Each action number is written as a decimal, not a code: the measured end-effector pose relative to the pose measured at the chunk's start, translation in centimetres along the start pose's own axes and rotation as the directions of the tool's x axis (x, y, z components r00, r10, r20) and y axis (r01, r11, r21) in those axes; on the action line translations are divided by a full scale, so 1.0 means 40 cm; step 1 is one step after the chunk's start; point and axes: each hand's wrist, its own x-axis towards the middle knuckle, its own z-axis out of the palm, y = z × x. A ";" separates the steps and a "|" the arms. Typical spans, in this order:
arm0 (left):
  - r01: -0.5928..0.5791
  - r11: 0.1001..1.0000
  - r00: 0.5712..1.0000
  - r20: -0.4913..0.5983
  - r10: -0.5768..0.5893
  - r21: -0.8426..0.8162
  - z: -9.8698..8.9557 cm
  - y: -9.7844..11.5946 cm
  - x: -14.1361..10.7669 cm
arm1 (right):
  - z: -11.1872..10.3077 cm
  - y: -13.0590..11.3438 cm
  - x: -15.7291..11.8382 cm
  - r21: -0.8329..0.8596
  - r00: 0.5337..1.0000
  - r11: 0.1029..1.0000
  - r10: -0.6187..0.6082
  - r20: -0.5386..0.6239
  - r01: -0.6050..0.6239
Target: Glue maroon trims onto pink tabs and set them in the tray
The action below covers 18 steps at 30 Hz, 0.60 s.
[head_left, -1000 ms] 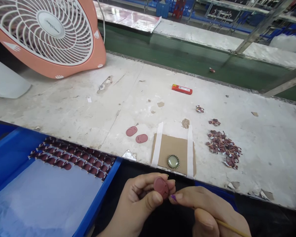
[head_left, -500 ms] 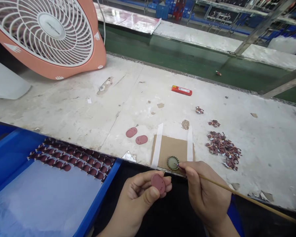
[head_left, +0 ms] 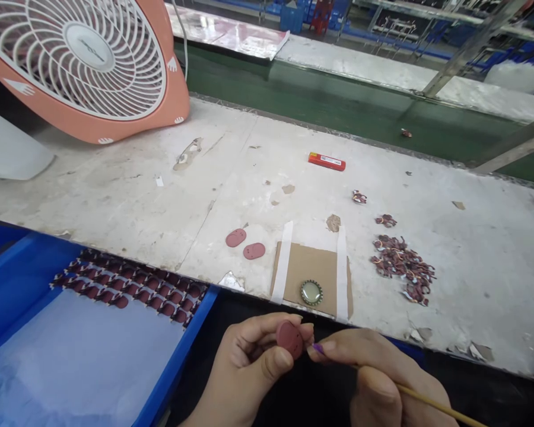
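My left hand (head_left: pixel 253 362) pinches a dusky-red oval piece (head_left: pixel 289 339) with small dark holes, held just off the table's front edge. Closed round a thin wooden stick (head_left: pixel 436 404) is my right hand (head_left: pixel 382 373); purple shows near the stick's front end, close to the oval piece. Whether its tip touches the piece I cannot tell. A bottle cap (head_left: pixel 311 292) with clear liquid in it lies on a cardboard square (head_left: pixel 315 261) taped down with white strips. Two similar pieces, one oval (head_left: pixel 235 238) and another oval (head_left: pixel 254 251), lie left of the cardboard.
A pile of small brown figures (head_left: pixel 403 264) lies on the white table (head_left: pixel 160 219) at right. Farther back is a red lighter-like object (head_left: pixel 327 161). An orange fan (head_left: pixel 178 95) stands at back left. Below left, a blue tray (head_left: pixel 191 338) holds rows of assembled pieces.
My right hand has drawn the stick out of the bottle cap and brought it down towards the oval piece. My left hand has turned the piece slightly.
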 end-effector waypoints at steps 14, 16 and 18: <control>-0.008 1.000 1.000 -0.024 0.008 0.010 -0.002 -0.008 0.004 | -0.017 0.007 0.021 -0.145 0.980 0.980 -0.115 0.164 0.140; -0.010 1.000 0.999 -0.035 0.011 0.016 0.001 -0.008 0.003 | -0.014 0.005 0.024 -0.141 0.975 0.979 -0.122 0.184 0.149; -0.004 1.000 0.999 -0.054 0.006 0.023 0.003 -0.009 0.002 | -0.008 0.005 0.020 -0.122 0.978 0.978 -0.148 0.147 0.167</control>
